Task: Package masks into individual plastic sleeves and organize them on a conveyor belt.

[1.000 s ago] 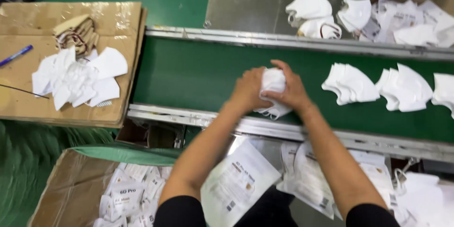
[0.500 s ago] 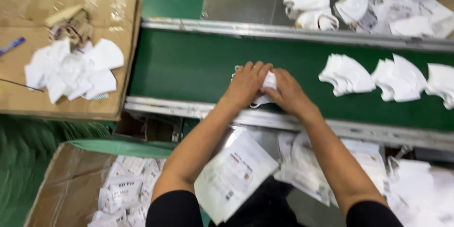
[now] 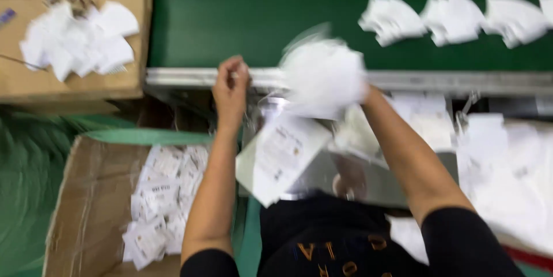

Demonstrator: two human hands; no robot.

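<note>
Green belt, steel ledge and cardboard under our work

We see three heaps of folded white fabric masks (image 3: 455, 17) lying on the dark green conveyor belt (image 3: 242, 29), a printed white flat packet (image 3: 279, 159) on the grey steel ledge (image 3: 322, 179) below it, and loose white masks (image 3: 80, 40) on the brown cardboard sheet (image 3: 69, 84).

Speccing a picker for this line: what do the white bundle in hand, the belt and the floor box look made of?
White bundle: soft white fabric or nonwoven by its limp folds; blurred, so unsure.
Belt: smooth matte green, likely rubber or PVC, edged by a grey metal rail.
Box: brown corrugated cardboard under glossy film.
</note>
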